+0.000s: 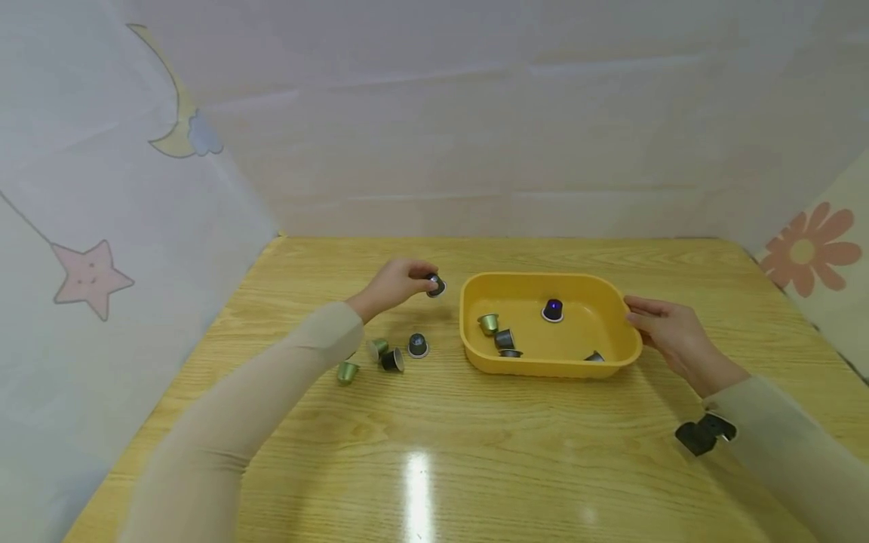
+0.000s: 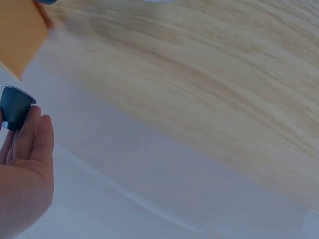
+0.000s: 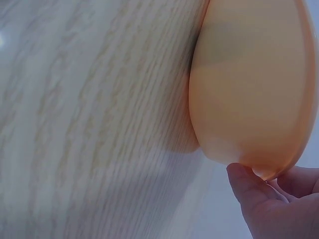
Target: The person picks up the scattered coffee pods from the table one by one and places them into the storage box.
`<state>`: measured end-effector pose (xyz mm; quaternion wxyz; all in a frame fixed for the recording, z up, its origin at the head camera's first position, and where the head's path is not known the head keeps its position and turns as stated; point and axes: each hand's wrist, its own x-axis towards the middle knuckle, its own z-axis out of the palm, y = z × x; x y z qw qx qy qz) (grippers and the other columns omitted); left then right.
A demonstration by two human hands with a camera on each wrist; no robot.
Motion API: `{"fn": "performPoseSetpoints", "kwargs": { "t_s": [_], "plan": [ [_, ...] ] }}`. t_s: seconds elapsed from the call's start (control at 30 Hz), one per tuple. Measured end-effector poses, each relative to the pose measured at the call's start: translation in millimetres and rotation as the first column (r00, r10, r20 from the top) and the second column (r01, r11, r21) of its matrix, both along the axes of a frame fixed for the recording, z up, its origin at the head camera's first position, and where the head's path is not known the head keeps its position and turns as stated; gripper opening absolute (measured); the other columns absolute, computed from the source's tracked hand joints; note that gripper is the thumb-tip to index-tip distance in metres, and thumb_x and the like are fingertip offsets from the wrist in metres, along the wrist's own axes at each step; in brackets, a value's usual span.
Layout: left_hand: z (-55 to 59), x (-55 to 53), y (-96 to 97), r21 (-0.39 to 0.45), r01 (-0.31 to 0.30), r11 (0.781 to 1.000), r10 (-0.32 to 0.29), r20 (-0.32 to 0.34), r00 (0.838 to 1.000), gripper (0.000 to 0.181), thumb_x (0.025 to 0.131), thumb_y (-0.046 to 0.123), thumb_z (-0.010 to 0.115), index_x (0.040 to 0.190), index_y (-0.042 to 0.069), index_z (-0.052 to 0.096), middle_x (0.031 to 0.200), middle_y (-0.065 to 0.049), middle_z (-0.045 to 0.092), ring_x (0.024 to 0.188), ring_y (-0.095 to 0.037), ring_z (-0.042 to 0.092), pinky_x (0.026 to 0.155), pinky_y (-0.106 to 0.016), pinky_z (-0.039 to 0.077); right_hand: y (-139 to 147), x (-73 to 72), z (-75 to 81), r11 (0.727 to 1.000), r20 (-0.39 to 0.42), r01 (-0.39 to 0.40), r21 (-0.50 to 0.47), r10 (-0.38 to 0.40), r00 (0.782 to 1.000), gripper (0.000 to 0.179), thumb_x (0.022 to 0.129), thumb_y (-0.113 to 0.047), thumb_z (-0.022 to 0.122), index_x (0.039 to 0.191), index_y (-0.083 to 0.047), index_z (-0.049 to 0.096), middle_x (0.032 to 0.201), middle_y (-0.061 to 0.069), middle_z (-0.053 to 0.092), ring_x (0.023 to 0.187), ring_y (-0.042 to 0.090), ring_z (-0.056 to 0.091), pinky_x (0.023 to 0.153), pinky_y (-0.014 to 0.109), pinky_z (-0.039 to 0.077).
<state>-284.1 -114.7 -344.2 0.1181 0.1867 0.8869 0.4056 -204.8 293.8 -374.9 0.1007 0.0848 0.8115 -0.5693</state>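
Between the fingertips of my left hand (image 1: 399,285) is a dark coffee capsule (image 1: 436,285), held above the table just left of the yellow basin (image 1: 550,367). The left wrist view shows that capsule (image 2: 16,107) with its pale rim upward. My right hand (image 1: 668,335) pinches the basin's right end, thumb outside and fingers at the rim, as the right wrist view shows. Inside the basin are a purple capsule (image 1: 553,309) standing upside down, a green capsule (image 1: 488,324), a grey capsule (image 1: 505,339) and a couple more partly hidden by the front wall.
Left of the basin, several capsules lie on the wooden table (image 1: 475,437): an upside-down dark capsule (image 1: 417,345), a black capsule (image 1: 392,360) on its side and a green capsule (image 1: 347,372). Printed white sheets (image 1: 434,151) stand around the table.
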Motion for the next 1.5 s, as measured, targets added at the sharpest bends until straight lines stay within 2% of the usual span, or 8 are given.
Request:
{"fn": "performPoseSetpoints", "kwargs": {
  "t_s": [0.27, 0.53, 0.83, 1.07, 1.27, 1.5],
  "plan": [
    [8.8, 2.2, 20.3, 0.073, -0.002, 0.997, 0.001, 0.013, 1.0, 0.043, 0.096, 0.017, 0.064, 0.135, 0.003, 0.056, 0.131, -0.012, 0.06, 0.119, -0.023, 0.057, 0.1, -0.035, 0.046, -2.7, 1.3, 1.9, 1.0, 0.016, 0.009, -0.009, -0.009, 1.0, 0.056, 0.105, -0.019, 0.044, 0.151, 0.002, 0.022, 0.152, 0.028, 0.025, 0.084, -0.016, 0.052, 0.081, 0.018, 0.053],
    [13.2, 9.4, 43.5, 0.081, 0.058, 0.995, -0.058, -0.006, 0.998, 0.041, 0.095, 0.017, 0.065, 0.133, 0.003, 0.059, 0.128, -0.012, 0.062, 0.117, -0.022, 0.059, 0.097, -0.032, 0.048, -5.4, 2.9, 3.0, 1.0, -0.006, 0.001, -0.022, -0.001, 1.0, 0.055, 0.105, -0.018, 0.044, 0.151, 0.004, 0.023, 0.151, 0.03, 0.025, 0.083, -0.017, 0.053, 0.081, 0.017, 0.053],
    [16.1, 15.6, 61.9, 0.111, 0.101, 0.989, -0.103, 0.009, 0.995, 0.04, 0.095, 0.014, 0.065, 0.132, 0.001, 0.059, 0.125, -0.013, 0.064, 0.114, -0.022, 0.061, 0.095, -0.029, 0.049, -8.4, 1.5, 1.7, 1.0, 0.002, 0.014, -0.018, -0.014, 1.0, 0.055, 0.105, -0.017, 0.044, 0.151, 0.003, 0.023, 0.151, 0.029, 0.027, 0.082, -0.017, 0.053, 0.079, 0.016, 0.053],
    [13.2, 16.1, 74.1, 0.114, 0.143, 0.983, -0.145, 0.008, 0.989, 0.04, 0.095, 0.014, 0.065, 0.131, -0.001, 0.059, 0.123, -0.013, 0.065, 0.109, -0.02, 0.062, 0.089, -0.025, 0.051, -9.0, 3.2, 1.3, 1.0, 0.0, 0.005, -0.022, -0.005, 1.0, 0.055, 0.105, -0.018, 0.044, 0.151, 0.003, 0.022, 0.151, 0.03, 0.026, 0.083, -0.016, 0.053, 0.08, 0.017, 0.053],
    [12.6, 17.2, 83.9, 0.119, 0.17, 0.978, -0.177, 0.045, 0.983, 0.04, 0.095, 0.013, 0.065, 0.131, -0.002, 0.059, 0.122, -0.012, 0.065, 0.105, -0.018, 0.064, 0.087, -0.023, 0.051, -10.3, 4.2, 2.2, 1.0, -0.002, 0.009, -0.018, -0.009, 1.0, 0.054, 0.105, -0.016, 0.044, 0.151, 0.003, 0.023, 0.15, 0.03, 0.027, 0.082, -0.017, 0.053, 0.08, 0.017, 0.053],
    [15.2, 19.7, 97.7, 0.069, 0.2, 0.977, -0.204, 0.054, 0.978, 0.038, 0.095, 0.013, 0.065, 0.13, 0.0, 0.06, 0.125, -0.01, 0.064, 0.107, -0.018, 0.063, 0.087, -0.023, 0.051, -10.0, 6.0, 2.7, 1.0, -0.003, 0.012, -0.022, -0.012, 1.0, 0.054, 0.105, -0.016, 0.044, 0.151, 0.004, 0.024, 0.15, 0.03, 0.026, 0.082, -0.017, 0.054, 0.08, 0.018, 0.053]
  ]
}}
